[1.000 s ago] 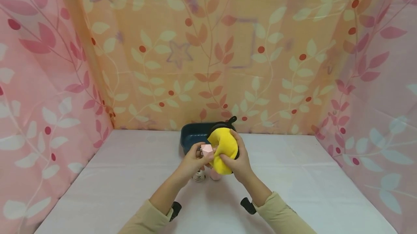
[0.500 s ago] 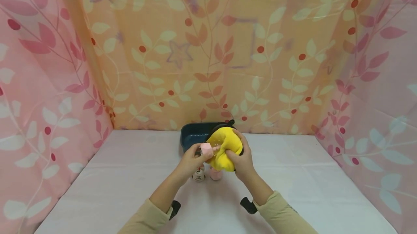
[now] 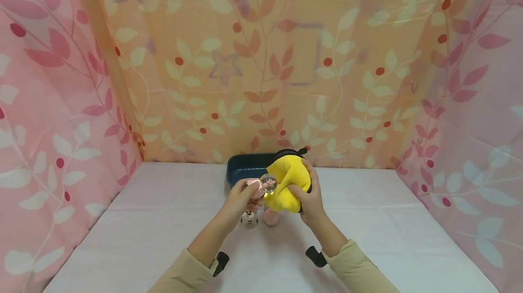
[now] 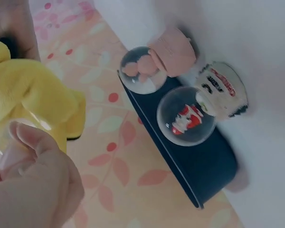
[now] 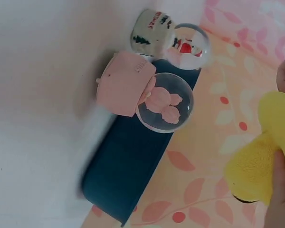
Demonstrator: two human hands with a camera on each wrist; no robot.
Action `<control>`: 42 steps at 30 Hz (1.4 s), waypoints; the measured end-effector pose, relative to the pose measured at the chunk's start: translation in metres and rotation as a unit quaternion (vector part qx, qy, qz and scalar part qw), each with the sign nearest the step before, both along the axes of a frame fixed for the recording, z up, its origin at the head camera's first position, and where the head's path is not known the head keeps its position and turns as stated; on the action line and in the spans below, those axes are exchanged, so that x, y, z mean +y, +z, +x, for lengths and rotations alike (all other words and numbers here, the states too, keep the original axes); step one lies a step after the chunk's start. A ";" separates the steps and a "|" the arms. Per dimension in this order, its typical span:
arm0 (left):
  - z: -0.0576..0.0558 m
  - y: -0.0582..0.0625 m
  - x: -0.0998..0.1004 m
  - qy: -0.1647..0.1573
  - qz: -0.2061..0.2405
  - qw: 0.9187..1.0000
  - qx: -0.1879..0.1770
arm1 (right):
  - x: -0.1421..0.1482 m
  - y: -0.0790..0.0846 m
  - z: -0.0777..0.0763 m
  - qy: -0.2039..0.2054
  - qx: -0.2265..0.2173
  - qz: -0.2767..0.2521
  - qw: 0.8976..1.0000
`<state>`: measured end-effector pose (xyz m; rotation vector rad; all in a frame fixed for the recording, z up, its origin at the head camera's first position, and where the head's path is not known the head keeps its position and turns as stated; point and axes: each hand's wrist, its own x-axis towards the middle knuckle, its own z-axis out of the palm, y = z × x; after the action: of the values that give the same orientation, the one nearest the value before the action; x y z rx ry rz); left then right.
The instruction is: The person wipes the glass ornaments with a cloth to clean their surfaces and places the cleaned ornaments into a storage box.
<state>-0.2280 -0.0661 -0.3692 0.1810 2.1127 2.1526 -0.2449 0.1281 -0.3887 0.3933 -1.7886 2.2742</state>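
My left hand grips a small snow globe by its pink base, with the clear ball pointing right. In my right hand is a soft yellow cloth with a black edge and a black loop, bunched under the thumb. The cloth lies right beside the ball; whether they touch I cannot tell. Below the hands stand two more snow globes: a white-based one with a red-and-white figure, and a pink-based one with a pink figure. In the left wrist view, the fingers and cloth mostly hide the held globe.
A dark blue rectangular bin stands behind the two globes, near the back of the white table. Patterned curtain closes off the back and both sides. Black straps hang below the wrists.
The held globe's clear ball has come out from behind the cloth and turned right. My right hand and the cloth have shifted slightly right, away from the left hand.
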 end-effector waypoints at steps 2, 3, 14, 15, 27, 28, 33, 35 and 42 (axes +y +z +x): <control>0.001 0.000 0.002 0.014 -0.003 1.000 -0.004 | 0.000 0.000 0.003 0.020 0.022 0.022 0.999; 0.001 0.000 0.002 0.020 -0.006 1.000 -0.006 | -0.001 0.000 0.004 0.032 0.032 0.035 0.998; 0.007 0.005 0.005 0.010 -0.051 0.999 0.010 | -0.011 -0.001 0.003 0.064 0.060 0.147 0.985; 0.007 0.004 0.004 0.005 -0.055 0.998 0.009 | -0.012 -0.001 0.003 0.058 0.057 0.147 0.986; 0.006 -0.003 0.003 -0.030 -0.101 0.994 0.012 | -0.013 -0.001 0.001 0.012 -0.001 0.082 0.997; 0.006 -0.003 0.003 -0.028 -0.102 0.994 0.015 | -0.012 -0.001 0.001 0.012 -0.003 0.077 0.997; 0.006 -0.005 0.005 -0.014 -0.085 0.996 0.021 | -0.011 -0.002 0.001 0.015 -0.009 0.062 0.998; 0.006 -0.005 0.006 -0.011 -0.074 0.997 0.024 | -0.011 -0.001 0.001 0.013 -0.014 0.058 0.998; 0.004 -0.006 0.005 -0.013 -0.043 0.999 0.015 | -0.008 0.002 0.000 0.007 -0.030 0.042 0.999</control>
<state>-0.2240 -0.0612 -0.3748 0.2333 2.2029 2.0523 -0.2450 0.1197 -0.3863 0.3567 -1.9210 2.2474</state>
